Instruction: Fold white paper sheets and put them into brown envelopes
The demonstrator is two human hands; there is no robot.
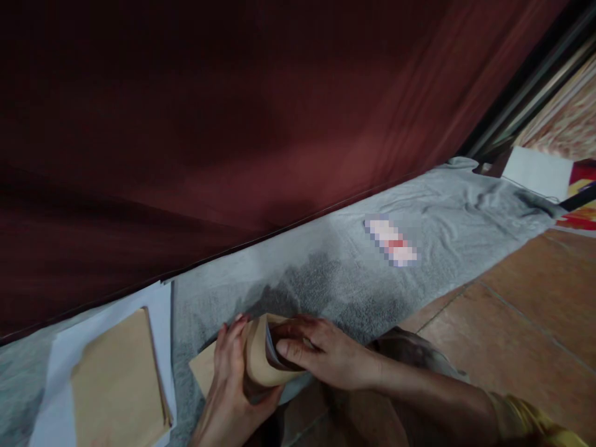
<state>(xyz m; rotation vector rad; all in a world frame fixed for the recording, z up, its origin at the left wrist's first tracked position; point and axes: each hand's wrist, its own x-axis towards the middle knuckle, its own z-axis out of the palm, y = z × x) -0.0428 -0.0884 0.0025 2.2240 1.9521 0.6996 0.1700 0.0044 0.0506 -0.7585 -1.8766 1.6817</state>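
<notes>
A brown paper bag [261, 355] is between my hands, bulged into a curve with its mouth toward the right. My left hand [233, 379] is closed around its left side, with the thumb along the lower edge. The fingers of my right hand [326, 351] reach into the mouth, and the thumb bends over the opening; the fingertips are partly hidden inside. A pale inner edge shows in the mouth. One flat brown corner [202, 369] sticks out left of my left hand. Farther left, a flat stack of brown paper [118, 379] lies on white sheets [60, 366].
A grey cloth [447, 248] covers the long narrow surface beneath. A pixelated pinkish-white object [392, 242] lies on it. Dark red fabric [233, 124] rises behind. Tiled floor [535, 304] is at the right, with a white flat item [537, 174] beyond the cloth.
</notes>
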